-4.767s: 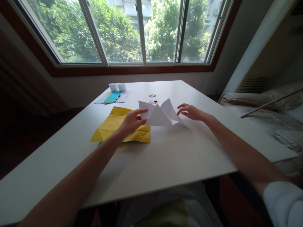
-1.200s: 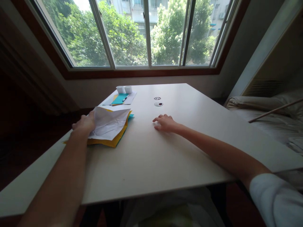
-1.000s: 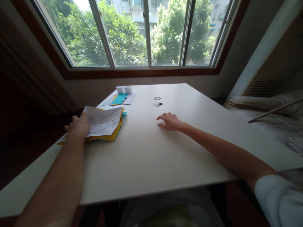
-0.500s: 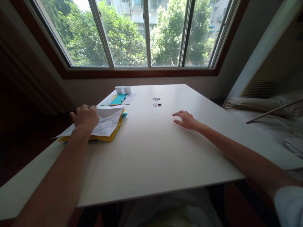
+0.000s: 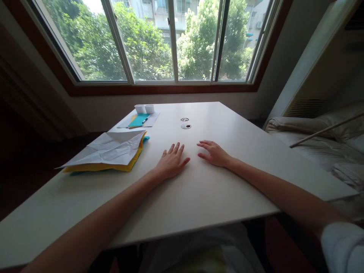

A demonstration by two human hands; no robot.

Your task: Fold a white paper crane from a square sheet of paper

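My left hand (image 5: pixel 172 162) rests palm down near the middle of the white table (image 5: pixel 170 204), fingers spread and nothing in them. Just to its right, my right hand (image 5: pixel 213 153) is also open, its fingers stretched toward the left, holding nothing. A small gap separates the two hands. Left of my left hand lies a stack of creased paper: a white sheet (image 5: pixel 109 148) on top, a yellow sheet (image 5: pixel 136 161) under it, and a teal sheet (image 5: pixel 146 138) showing at the bottom edge.
At the far left stand two small white containers (image 5: pixel 144 109). In front of them, a teal sheet (image 5: pixel 139 120) with a pen (image 5: pixel 145 120) lies on other paper. Two round fittings (image 5: pixel 186 126) sit mid-table. A couch (image 5: pixel 309 144) is at the right, a window (image 5: pixel 153 41) ahead.
My left hand has left the paper stack and moved right to the table's middle, its fingers now spread. My right hand has shifted slightly toward me.
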